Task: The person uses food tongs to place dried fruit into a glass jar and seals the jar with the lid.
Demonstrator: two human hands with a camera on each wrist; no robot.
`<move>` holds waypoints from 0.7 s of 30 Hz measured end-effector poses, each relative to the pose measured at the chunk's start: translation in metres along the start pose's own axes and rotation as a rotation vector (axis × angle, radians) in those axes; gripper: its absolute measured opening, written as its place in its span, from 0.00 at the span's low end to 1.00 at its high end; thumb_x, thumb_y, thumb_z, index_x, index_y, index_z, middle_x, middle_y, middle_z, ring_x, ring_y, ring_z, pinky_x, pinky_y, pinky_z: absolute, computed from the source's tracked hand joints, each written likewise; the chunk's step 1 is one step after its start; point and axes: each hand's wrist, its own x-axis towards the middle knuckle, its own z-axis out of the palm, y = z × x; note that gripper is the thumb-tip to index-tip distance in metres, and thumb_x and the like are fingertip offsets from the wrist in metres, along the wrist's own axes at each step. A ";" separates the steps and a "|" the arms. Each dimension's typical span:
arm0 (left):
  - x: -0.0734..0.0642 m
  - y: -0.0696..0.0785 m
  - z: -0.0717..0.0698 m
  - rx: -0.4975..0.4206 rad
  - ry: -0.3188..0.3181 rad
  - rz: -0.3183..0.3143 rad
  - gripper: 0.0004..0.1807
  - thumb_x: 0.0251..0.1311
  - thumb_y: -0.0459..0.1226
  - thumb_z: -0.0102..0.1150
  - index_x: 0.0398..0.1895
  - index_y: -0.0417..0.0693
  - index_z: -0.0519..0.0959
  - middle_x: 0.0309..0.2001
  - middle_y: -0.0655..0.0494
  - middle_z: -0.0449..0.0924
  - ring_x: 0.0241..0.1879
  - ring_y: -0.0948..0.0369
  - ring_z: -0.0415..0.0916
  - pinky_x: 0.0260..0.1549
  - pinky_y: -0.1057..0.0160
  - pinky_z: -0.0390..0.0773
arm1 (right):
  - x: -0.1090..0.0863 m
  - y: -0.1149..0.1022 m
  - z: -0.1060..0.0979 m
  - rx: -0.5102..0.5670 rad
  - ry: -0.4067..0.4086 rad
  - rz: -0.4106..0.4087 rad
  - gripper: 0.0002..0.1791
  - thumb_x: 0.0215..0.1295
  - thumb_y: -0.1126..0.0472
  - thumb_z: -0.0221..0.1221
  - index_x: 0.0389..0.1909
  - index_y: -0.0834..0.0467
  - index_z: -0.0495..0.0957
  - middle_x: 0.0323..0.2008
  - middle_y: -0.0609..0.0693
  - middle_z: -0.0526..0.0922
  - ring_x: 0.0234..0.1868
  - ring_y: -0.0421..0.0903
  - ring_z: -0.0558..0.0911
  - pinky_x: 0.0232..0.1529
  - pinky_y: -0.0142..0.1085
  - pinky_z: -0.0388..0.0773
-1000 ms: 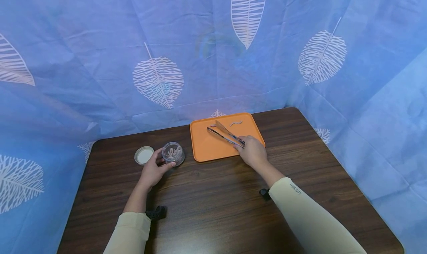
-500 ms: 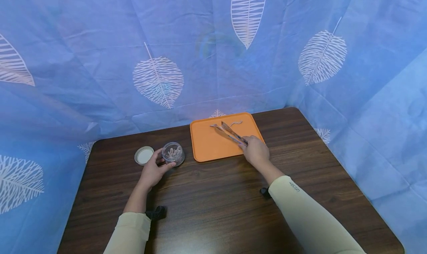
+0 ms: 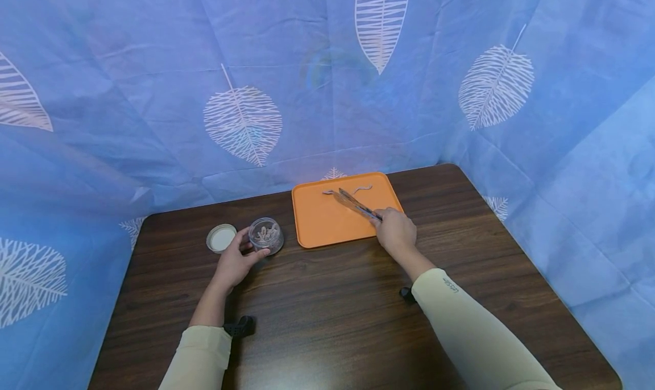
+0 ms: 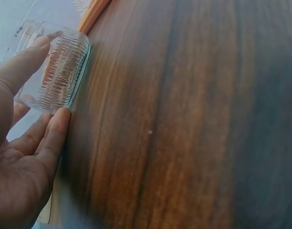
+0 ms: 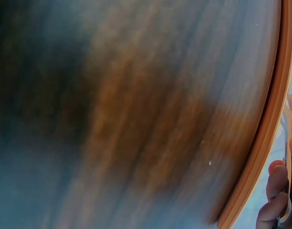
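My left hand [image 3: 235, 265] holds a clear ribbed jar [image 4: 65, 67] with fingers and thumb around its side. Several pale, wavy worm-like pieces [image 3: 267, 233] lie inside the uncovered jar, which stands on the table. Over the orange tray [image 3: 327, 228], my right hand [image 3: 397, 231] grips a pair of tongs [image 3: 354, 202]. Their arms are close together, pointing to the far left. At the tong tips lies one greyish wavy strip [image 3: 327, 193]; another wavy strip [image 3: 363, 187] rests farther right on the tray.
A round jar lid [image 3: 221, 239] lies left of the jar, close to my left fingers. The dark wooden table [image 3: 327, 305] backs onto a blue leaf-patterned curtain [image 3: 307, 123]. The tray's raised rim runs beneath my right hand.
My right hand has moved slightly right, and the tongs' arms have gone from spread apart to close together near the left strip. My left hand and the jar have stayed put.
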 end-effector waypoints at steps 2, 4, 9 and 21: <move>0.000 0.000 0.000 0.005 0.001 -0.001 0.54 0.68 0.56 0.74 0.89 0.57 0.54 0.82 0.43 0.65 0.80 0.41 0.66 0.72 0.38 0.77 | 0.000 0.000 0.001 0.000 0.003 -0.002 0.21 0.77 0.45 0.65 0.65 0.47 0.87 0.49 0.52 0.92 0.23 0.47 0.77 0.20 0.37 0.70; 0.000 0.000 0.000 0.002 0.001 -0.006 0.53 0.68 0.56 0.74 0.89 0.58 0.54 0.82 0.43 0.66 0.80 0.42 0.66 0.72 0.39 0.77 | 0.000 0.000 0.002 0.002 0.010 -0.005 0.20 0.77 0.45 0.66 0.64 0.46 0.88 0.50 0.51 0.92 0.24 0.48 0.79 0.20 0.38 0.70; -0.001 0.001 0.000 -0.002 0.002 -0.009 0.53 0.68 0.56 0.74 0.89 0.58 0.54 0.82 0.44 0.66 0.80 0.43 0.66 0.73 0.39 0.77 | 0.001 0.001 0.003 -0.004 0.028 -0.007 0.18 0.77 0.46 0.66 0.62 0.46 0.89 0.53 0.52 0.92 0.30 0.52 0.85 0.22 0.40 0.74; -0.002 0.002 0.000 0.006 0.003 0.004 0.52 0.69 0.56 0.73 0.88 0.57 0.55 0.81 0.43 0.67 0.80 0.43 0.67 0.72 0.39 0.77 | 0.002 0.002 0.005 -0.005 0.026 0.020 0.18 0.78 0.46 0.65 0.62 0.45 0.89 0.52 0.51 0.92 0.32 0.52 0.87 0.24 0.41 0.77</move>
